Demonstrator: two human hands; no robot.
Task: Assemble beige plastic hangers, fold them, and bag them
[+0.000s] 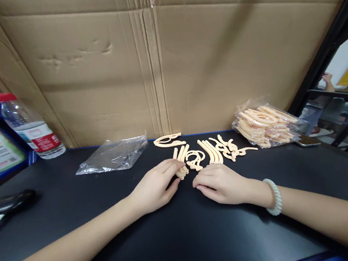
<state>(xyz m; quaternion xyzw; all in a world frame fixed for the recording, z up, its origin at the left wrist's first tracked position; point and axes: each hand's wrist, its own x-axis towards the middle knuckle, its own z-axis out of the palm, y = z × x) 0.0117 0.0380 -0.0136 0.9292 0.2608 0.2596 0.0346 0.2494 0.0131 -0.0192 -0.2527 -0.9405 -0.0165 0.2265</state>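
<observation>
Evidently a small-parts layout; entries run left to right across the black desk (175,240). The bottle (39,130) stands upright by the cardboard, presumably kept out of the working space. The flat clear bag (113,155) lies on the desk, well apart from the parts. The left hand (157,185) is narrow, its fingers over the left strips (181,155) and thumb by their near ends, probably to keep the row even; whether it grips or only steadies, cannot tell. Beyond these strips lies the folded piece (169,140). Between the hands, just past the fingertips, sit the looped pieces (195,159). The curved strips (211,151) fan out beyond the right hand (220,183), perhaps sorted by bend. That hand has curled fingers hiding its grasp; contents, cannot tell. Beyond it, to the right, the hook pieces (228,148) lie jumbled, near the filled bag (264,125), which likely keeps its parts together.
</observation>
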